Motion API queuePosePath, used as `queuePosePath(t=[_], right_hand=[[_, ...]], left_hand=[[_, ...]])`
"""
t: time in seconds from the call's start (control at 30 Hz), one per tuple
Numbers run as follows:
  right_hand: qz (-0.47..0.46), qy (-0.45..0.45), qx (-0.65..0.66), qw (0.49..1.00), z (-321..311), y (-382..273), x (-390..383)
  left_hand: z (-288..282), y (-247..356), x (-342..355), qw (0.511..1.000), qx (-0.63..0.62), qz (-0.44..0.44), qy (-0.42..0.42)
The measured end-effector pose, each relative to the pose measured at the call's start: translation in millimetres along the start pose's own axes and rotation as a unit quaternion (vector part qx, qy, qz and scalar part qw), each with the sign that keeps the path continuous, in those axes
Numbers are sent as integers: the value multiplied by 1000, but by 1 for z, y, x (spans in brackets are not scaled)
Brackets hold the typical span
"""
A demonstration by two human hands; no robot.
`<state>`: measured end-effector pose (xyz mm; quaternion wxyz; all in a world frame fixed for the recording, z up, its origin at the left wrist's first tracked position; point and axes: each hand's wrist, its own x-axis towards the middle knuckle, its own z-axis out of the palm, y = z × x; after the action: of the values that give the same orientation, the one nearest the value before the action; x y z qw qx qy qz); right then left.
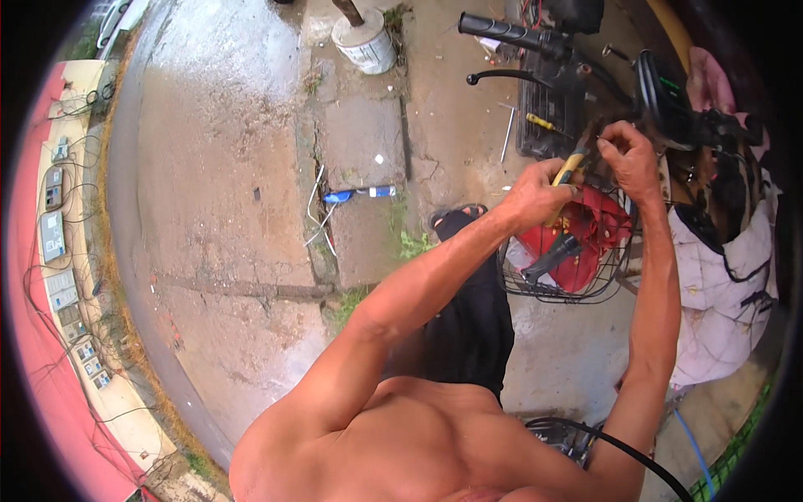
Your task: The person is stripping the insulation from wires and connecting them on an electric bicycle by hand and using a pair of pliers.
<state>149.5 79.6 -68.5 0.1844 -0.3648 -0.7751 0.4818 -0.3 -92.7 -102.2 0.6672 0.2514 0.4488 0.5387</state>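
My left hand (539, 197) is closed around the yellow-and-dark handles of a pair of pliers (571, 165). The jaws point up and away, close to the right hand's fingers. My right hand (633, 166) pinches with thumb and forefinger beside the pliers' tip; whatever is between them is too small to make out. Both hands are above a black wire basket (556, 293) that holds a red patterned cloth or bag (595, 222). A dark grip-shaped piece (554, 258) lies across the red cloth. Just beyond the hands is a handlebar with a black grip (506, 32) and a brake lever (502, 75).
A black tool case (542, 105) on the ground carries a yellow-handled screwdriver (545, 125); a metal rod (508, 134) lies beside it. A quilted pale pink cover (723, 293) hangs at right. Blue-handled tools (339, 197) rest on the paving, and a white bucket (365, 46) stands farther off.
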Motion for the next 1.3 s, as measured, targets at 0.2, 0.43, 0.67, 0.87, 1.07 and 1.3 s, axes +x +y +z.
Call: queuePosePath(t=[0.2,0.43,0.67,0.87,1.07,1.3], right_hand=[[-17,-31,-58,998,-25,2,-4],[-32,-84,-81,993,-29,3,1],[-15,-110,-32,993,-40,21,-1],[-112,-144,-10,983,-40,35,7],[-175,-161,-51,970,-42,36,9],[-200,-157,-145,956,-46,0,-4]], left_hand=[[13,12,2,986,167,24,16],[13,-4,4,993,113,1,26],[32,-8,1,986,157,15,49],[57,-13,-8,978,172,23,112],[100,-16,-23,949,208,32,236],[98,-8,-35,942,233,11,243]])
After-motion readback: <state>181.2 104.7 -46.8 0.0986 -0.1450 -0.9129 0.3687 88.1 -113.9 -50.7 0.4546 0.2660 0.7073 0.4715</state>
